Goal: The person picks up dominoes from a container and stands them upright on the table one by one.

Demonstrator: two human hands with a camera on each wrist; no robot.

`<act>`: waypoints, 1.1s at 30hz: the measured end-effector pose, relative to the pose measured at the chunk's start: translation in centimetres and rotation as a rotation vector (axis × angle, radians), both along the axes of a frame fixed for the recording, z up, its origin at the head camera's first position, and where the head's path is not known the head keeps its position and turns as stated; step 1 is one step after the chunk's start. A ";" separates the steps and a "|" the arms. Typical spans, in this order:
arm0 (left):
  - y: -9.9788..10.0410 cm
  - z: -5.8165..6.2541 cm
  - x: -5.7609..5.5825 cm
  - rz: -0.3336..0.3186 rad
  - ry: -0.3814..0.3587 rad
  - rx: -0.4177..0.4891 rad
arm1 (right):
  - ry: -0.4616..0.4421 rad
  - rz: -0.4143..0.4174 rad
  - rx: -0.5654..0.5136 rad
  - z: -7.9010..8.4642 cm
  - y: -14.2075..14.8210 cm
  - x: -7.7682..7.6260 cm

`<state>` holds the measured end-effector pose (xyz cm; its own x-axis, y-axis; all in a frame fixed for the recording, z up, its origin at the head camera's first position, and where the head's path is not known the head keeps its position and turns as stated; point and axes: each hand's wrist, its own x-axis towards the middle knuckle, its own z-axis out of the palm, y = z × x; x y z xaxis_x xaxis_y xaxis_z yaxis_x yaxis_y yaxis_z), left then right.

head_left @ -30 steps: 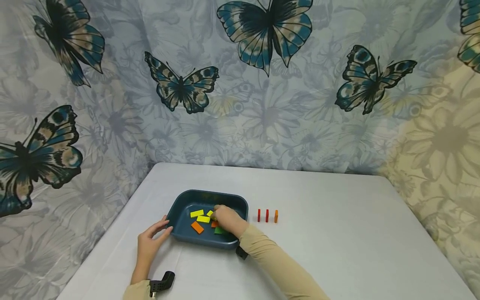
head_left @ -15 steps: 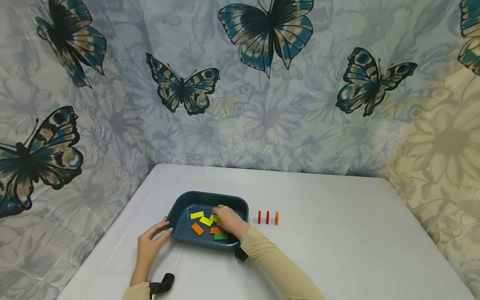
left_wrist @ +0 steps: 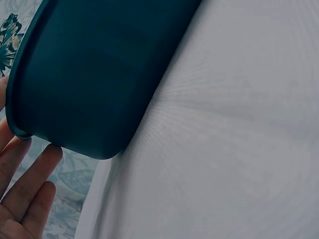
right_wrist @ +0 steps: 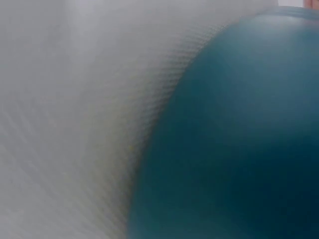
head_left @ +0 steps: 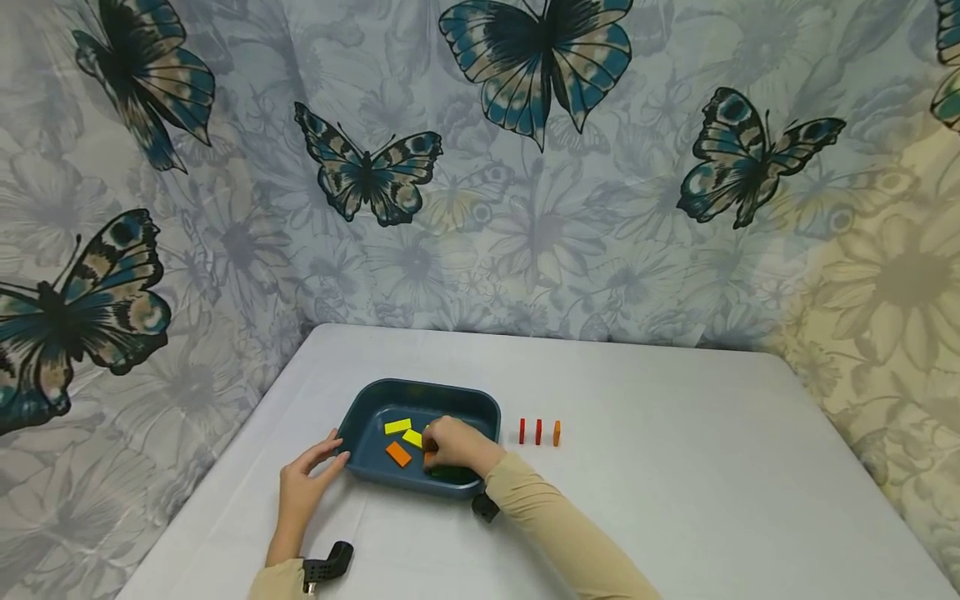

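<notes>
A dark blue-green tray (head_left: 405,485) stands on the table, with several small flat blocks inside. My left hand (head_left: 303,487) touches its left end with extended fingers; in the left wrist view the fingers (left_wrist: 42,167) rest against the tray's outer wall. My right hand (head_left: 453,443) reaches into the tray's right half, fingers bent down at an orange block (head_left: 429,459) that shows only in part. Whether they pinch it is hidden. Left of this hand lie two yellow blocks (head_left: 397,427) and another orange block (head_left: 398,454). A green block is mostly covered and shadowed.
Right of the tray, two thin red blocks (head_left: 538,432) and one orange block (head_left: 557,433) stand in a spaced row on the white table (head_left: 675,483). A butterfly-patterned cloth (head_left: 562,250) hangs behind. Each wrist wears a black camera (head_left: 328,562).
My right hand has moved from the yellow blocks toward the front, down over the orange and green ones. One yellow block shifted and turned. The left hand stays at the tray's end.
</notes>
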<state>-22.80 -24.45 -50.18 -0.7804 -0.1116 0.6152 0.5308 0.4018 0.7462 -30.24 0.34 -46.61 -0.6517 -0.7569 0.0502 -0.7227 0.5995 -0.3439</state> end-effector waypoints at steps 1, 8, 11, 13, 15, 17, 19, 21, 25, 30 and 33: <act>0.1 0.0 0.0 0.003 -0.003 -0.002 | 0.003 0.001 0.009 0.0 0.0 0.0; 0.2 0.1 0.0 0.025 -0.024 0.019 | -0.025 -0.028 -0.007 0.5 0.3 0.5; 0.2 0.1 0.0 0.023 -0.031 0.016 | -0.091 -0.055 -0.132 0.8 0.6 0.5; 0.3 0.2 -0.1 0.023 -0.035 0.017 | -0.141 -0.060 -0.228 0.9 0.8 0.6; 0.2 0.2 -0.1 0.024 -0.035 0.025 | -0.181 -0.052 -0.310 1.0 1.1 0.7; 0.2 0.1 0.0 0.024 -0.030 0.030 | -0.210 -0.039 -0.371 1.2 1.3 0.9; 0.2 0.0 0.1 0.023 -0.024 0.032 | -0.230 -0.025 -0.430 1.3 1.5 1.1; 0.1 -0.1 0.2 0.020 -0.022 0.032 | -0.254 -0.026 -0.493 1.4 1.8 1.3; 0.2 -0.5 0.1 0.015 -0.026 0.035 | -0.282 -0.040 -0.597 1.6 2.7 1.5; 0.2 -0.6 -0.1 0.009 -0.029 0.051 | -0.274 -0.056 -0.676 2.7 4.5 2.1; 0.0 -0.5 -0.1 0.007 -0.034 0.058 | -0.270 -0.069 -0.728 4.3 5.6 3.1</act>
<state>-22.94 -24.45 -50.65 -0.7996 -0.1514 0.5811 0.5025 0.3613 0.7855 -27.11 5.90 -42.31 -0.7562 -0.5517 0.3518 -0.5274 0.1957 -0.8267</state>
